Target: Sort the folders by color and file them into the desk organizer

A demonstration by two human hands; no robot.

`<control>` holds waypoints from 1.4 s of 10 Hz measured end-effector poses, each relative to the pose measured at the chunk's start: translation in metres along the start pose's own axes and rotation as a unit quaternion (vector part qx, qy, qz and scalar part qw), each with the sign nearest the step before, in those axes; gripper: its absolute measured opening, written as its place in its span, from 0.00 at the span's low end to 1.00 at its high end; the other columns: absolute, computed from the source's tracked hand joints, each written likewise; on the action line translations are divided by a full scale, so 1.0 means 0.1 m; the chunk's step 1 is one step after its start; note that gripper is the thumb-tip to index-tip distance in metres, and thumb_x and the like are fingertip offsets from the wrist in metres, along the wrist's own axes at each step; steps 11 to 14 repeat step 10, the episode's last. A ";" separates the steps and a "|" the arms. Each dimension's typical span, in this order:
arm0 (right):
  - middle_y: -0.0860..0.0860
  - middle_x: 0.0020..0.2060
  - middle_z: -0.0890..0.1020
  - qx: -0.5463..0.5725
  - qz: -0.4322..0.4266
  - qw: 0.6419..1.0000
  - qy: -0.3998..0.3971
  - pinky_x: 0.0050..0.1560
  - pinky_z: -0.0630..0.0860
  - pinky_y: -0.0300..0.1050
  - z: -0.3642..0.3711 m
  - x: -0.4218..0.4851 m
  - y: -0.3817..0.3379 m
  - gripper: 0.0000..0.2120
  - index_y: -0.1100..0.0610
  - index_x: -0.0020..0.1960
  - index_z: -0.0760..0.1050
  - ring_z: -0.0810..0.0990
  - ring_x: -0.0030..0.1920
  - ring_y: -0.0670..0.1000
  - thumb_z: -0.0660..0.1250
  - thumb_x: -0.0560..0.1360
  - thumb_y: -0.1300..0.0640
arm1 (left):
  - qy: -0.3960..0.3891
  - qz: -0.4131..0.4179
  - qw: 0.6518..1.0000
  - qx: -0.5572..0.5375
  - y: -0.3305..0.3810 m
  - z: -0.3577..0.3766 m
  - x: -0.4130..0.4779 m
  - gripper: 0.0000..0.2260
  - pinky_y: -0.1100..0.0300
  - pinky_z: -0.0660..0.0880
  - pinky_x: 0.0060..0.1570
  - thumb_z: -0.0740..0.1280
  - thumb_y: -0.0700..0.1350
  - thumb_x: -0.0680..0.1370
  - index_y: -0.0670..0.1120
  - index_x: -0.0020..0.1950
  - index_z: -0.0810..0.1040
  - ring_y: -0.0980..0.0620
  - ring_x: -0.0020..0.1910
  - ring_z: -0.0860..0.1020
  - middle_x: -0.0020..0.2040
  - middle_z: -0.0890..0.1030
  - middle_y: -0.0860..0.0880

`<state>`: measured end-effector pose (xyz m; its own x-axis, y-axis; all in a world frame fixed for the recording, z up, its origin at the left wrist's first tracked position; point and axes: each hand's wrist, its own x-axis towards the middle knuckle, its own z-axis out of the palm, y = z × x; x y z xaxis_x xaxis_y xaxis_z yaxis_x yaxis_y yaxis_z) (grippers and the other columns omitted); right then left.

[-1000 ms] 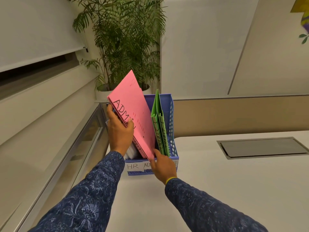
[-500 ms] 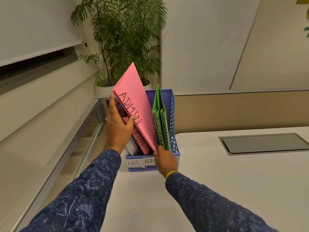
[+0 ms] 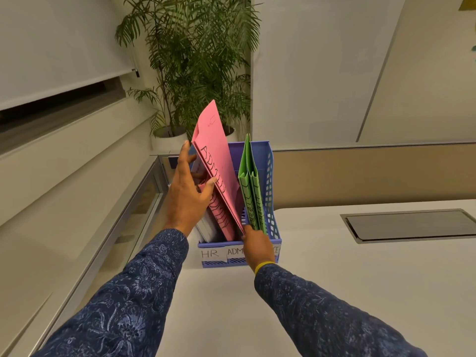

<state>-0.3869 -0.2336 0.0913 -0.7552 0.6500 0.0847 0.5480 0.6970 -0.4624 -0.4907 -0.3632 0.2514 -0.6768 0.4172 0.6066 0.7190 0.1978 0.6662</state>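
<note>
A blue desk organizer [image 3: 273,228] stands at the desk's far left corner, with front labels reading HR and ADMIN. Both hands hold a pink folder [image 3: 219,161] marked ADMIN, tilted with its lower edge inside the middle slot. My left hand [image 3: 189,194] grips its upper left edge. My right hand [image 3: 256,244] pinches its lower corner at the organizer's front. Another pink folder [image 3: 220,219] stands in that same slot behind my left hand. Two green folders [image 3: 251,191] stand upright in the right slot. White folders [image 3: 207,229] fill the left slot.
A potted palm [image 3: 190,60] stands behind the organizer. A dark cable hatch [image 3: 409,224] is set into the white desk [image 3: 322,279] at right. A beige partition [image 3: 373,173] runs along the back, and a window ledge with glass runs along the left.
The pink folder has swung more upright and slid deeper into the middle slot. My right hand moved forward with its lower corner, and a second pink folder came into view.
</note>
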 end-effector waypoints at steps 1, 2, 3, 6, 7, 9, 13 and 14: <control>0.62 0.51 0.82 0.014 0.001 1.000 -0.013 0.50 0.79 0.56 -0.05 0.05 -0.01 0.12 0.61 0.59 0.74 0.81 0.51 0.64 0.63 0.80 0.55 | -0.003 0.000 1.000 -0.007 0.03 -0.02 0.02 0.45 0.48 0.83 0.41 0.73 0.49 0.74 0.66 0.76 0.43 0.55 0.48 0.82 0.69 0.72 0.54; 0.62 0.51 0.82 0.021 0.001 1.000 -0.018 0.51 0.79 0.56 -0.07 0.03 -0.02 0.15 0.61 0.59 0.73 0.81 0.51 0.63 0.64 0.80 0.52 | -0.007 0.004 1.000 0.006 0.00 -0.03 0.03 0.44 0.48 0.83 0.42 0.72 0.50 0.75 0.65 0.77 0.43 0.55 0.49 0.81 0.69 0.72 0.54; 0.60 0.51 0.82 0.030 -0.009 0.999 -0.014 0.50 0.79 0.56 -0.06 -0.03 -0.05 0.17 0.60 0.59 0.71 0.81 0.51 0.62 0.66 0.78 0.48 | -0.021 0.014 0.999 0.022 -0.04 -0.05 0.03 0.39 0.46 0.83 0.45 0.70 0.50 0.76 0.64 0.77 0.48 0.51 0.56 0.79 0.69 0.71 0.52; 0.53 0.56 0.81 0.019 -0.044 0.997 0.053 0.51 0.80 0.51 -0.19 -0.23 0.04 0.21 0.54 0.62 0.72 0.81 0.53 0.55 0.67 0.76 0.41 | -0.050 0.044 0.996 0.067 -0.09 -0.04 -0.13 0.21 0.45 0.78 0.58 0.68 0.47 0.78 0.47 0.70 0.69 0.49 0.64 0.73 0.67 0.71 0.48; 0.51 0.56 0.81 0.001 -0.050 0.997 0.062 0.51 0.79 0.50 -0.32 -0.32 0.09 0.23 0.53 0.63 0.72 0.81 0.54 0.54 0.66 0.76 0.39 | -0.071 0.036 0.993 0.089 -0.13 -0.05 -0.29 0.22 0.45 0.74 0.65 0.69 0.46 0.78 0.45 0.71 0.70 0.48 0.69 0.69 0.68 0.72 0.46; 0.50 0.51 0.81 -0.025 -0.062 0.995 0.070 0.45 0.79 0.46 -0.51 -0.50 0.20 0.19 0.52 0.56 0.71 0.81 0.48 0.52 0.65 0.76 0.38 | -0.097 0.030 0.989 0.112 -0.19 -0.12 -0.57 0.28 0.51 0.69 0.66 0.71 0.47 0.77 0.48 0.75 0.65 0.49 0.71 0.67 0.71 0.70 0.48; 0.49 0.52 0.81 -0.042 -0.063 0.995 0.067 0.46 0.80 0.45 -0.60 -0.56 0.22 0.19 0.51 0.57 0.70 0.81 0.49 0.51 0.64 0.76 0.38 | -0.109 0.015 0.985 0.131 -0.22 -0.16 -0.72 0.29 0.51 0.67 0.68 0.70 0.48 0.77 0.50 0.75 0.63 0.49 0.73 0.66 0.74 0.68 0.49; 0.49 0.52 0.81 -0.042 -0.063 0.995 0.067 0.46 0.80 0.45 -0.60 -0.56 0.22 0.19 0.51 0.57 0.70 0.81 0.49 0.51 0.64 0.76 0.38 | -0.109 0.015 0.985 0.131 -0.22 -0.16 -0.72 0.29 0.51 0.67 0.68 0.70 0.48 0.77 0.50 0.75 0.63 0.49 0.73 0.66 0.74 0.68 0.49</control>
